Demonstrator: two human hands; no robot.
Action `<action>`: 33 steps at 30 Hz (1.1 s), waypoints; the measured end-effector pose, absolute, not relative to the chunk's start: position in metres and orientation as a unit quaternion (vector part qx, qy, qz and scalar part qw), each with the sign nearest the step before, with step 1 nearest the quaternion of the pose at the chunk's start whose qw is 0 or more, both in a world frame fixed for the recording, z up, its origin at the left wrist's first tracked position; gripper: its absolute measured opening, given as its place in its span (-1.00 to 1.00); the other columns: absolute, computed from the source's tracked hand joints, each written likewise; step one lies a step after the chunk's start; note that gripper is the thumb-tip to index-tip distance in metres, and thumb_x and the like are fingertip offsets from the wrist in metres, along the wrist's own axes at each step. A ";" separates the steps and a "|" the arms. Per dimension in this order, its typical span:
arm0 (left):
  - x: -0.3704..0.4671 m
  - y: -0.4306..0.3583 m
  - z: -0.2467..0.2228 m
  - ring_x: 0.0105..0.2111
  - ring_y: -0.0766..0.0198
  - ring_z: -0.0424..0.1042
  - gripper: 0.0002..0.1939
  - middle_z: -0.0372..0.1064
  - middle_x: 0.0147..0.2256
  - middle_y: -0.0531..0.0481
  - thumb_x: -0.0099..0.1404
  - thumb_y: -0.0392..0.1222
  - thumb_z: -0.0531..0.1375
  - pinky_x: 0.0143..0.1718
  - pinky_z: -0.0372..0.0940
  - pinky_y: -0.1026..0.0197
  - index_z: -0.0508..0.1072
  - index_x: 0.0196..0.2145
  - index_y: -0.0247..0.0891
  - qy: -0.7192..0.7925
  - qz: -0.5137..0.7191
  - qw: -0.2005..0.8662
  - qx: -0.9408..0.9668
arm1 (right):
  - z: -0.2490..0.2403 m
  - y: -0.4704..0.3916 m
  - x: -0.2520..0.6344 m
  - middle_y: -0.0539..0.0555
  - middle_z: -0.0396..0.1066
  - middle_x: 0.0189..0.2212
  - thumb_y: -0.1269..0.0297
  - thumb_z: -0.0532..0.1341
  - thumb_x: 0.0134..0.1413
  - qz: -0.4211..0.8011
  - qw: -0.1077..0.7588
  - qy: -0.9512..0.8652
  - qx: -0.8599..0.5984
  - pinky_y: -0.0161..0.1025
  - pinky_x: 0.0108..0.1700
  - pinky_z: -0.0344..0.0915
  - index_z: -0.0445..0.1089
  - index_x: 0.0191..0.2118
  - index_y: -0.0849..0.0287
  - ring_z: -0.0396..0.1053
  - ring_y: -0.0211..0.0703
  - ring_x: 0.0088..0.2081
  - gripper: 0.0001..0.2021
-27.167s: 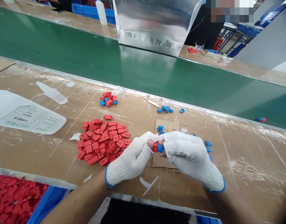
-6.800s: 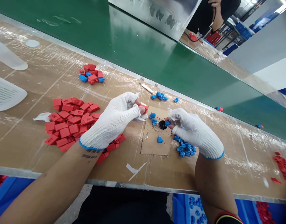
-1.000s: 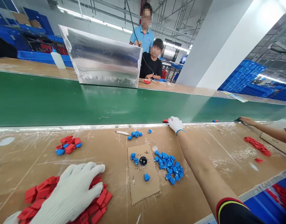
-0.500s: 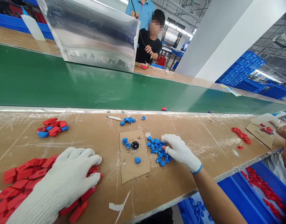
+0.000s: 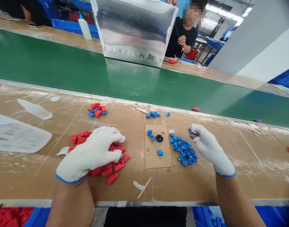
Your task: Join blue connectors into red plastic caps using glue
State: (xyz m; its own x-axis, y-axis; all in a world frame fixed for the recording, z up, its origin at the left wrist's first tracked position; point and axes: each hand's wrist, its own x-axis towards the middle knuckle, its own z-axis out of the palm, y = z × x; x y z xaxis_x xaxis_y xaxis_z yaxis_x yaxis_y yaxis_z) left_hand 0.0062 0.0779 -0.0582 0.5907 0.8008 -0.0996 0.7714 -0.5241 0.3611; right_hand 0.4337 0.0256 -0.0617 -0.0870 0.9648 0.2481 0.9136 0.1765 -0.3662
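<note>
My left hand (image 5: pixel 94 149), in a white glove, rests over a pile of red plastic pieces (image 5: pixel 106 171), thumb and forefinger apart. Its palm hides part of the pile. My gloved right hand (image 5: pixel 207 145) is raised just right of a cluster of small blue plastic pieces (image 5: pixel 185 152), fingertips pinched on one blue piece (image 5: pixel 192 133) that shows only in part. Between the hands lies a cardboard sheet (image 5: pixel 157 162) bearing a small round dish of dark liquid (image 5: pixel 159 138) and a few blue pieces.
A mixed red and blue heap (image 5: pixel 97 110) lies at the back left, with a white-handled tool (image 5: pixel 141 110) farther right. Behind runs a green conveyor belt (image 5: pixel 83 69) carrying joined red-blue pieces. A metal panel (image 5: pixel 135 31) stands beyond it, near a seated person. Blue bins sit below the table edge.
The view has swung left. My right hand has lifted off the blue cluster with a blue piece in its fingertips. My left hand stays on the red pile.
</note>
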 end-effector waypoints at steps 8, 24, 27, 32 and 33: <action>0.010 0.066 -0.062 -0.06 -0.05 0.41 -0.78 0.51 -0.10 -0.09 0.27 -0.24 0.18 0.11 0.22 -0.13 0.59 -0.17 -0.14 0.454 0.012 0.146 0.879 | 0.001 0.053 0.376 -0.01 0.54 -0.34 0.36 0.22 0.35 0.087 0.394 -0.799 -0.446 -0.18 -0.20 0.44 0.50 -0.19 0.01 0.51 -0.14 -0.30 -0.88; 0.043 0.065 -0.039 -0.26 0.15 0.47 -0.86 0.49 -0.20 -0.04 0.38 -0.24 0.16 -0.20 0.35 0.11 0.49 -0.13 -0.18 0.519 0.325 0.296 0.733 | -0.020 0.071 0.370 0.00 0.55 -0.28 0.47 0.20 0.31 0.170 0.213 -0.877 -0.397 -0.27 -0.18 0.38 0.46 -0.21 0.09 0.46 -0.23 -0.29 -0.86; 0.062 0.063 -0.044 -0.27 0.23 0.53 -0.86 0.48 -0.29 0.02 0.38 -0.24 0.26 -0.25 0.42 0.21 0.49 -0.10 -0.19 0.473 0.528 0.456 0.538 | -0.025 0.071 0.366 0.02 0.55 -0.25 0.46 0.17 0.32 0.160 0.165 -0.878 -0.421 -0.27 -0.19 0.35 0.43 -0.16 0.10 0.43 -0.22 -0.29 -0.86; 0.092 0.069 -0.057 -0.30 0.36 0.57 -0.76 0.46 -0.34 0.12 0.25 -0.27 0.43 -0.29 0.47 0.35 0.42 -0.25 -0.20 0.344 0.619 0.635 0.310 | -0.031 0.070 0.360 0.01 0.51 -0.27 0.51 0.12 0.27 0.164 0.119 -0.884 -0.421 -0.23 -0.20 0.32 0.44 -0.15 0.08 0.44 -0.18 -0.29 -0.79; 0.095 0.070 -0.059 -0.31 0.38 0.57 -0.73 0.46 -0.34 0.12 0.25 -0.26 0.46 -0.28 0.48 0.36 0.40 -0.26 -0.21 0.330 0.616 0.652 0.293 | -0.032 0.070 0.359 0.03 0.51 -0.25 0.53 0.11 0.25 0.161 0.118 -0.889 -0.413 -0.22 -0.19 0.32 0.44 -0.14 0.07 0.45 -0.17 -0.27 -0.75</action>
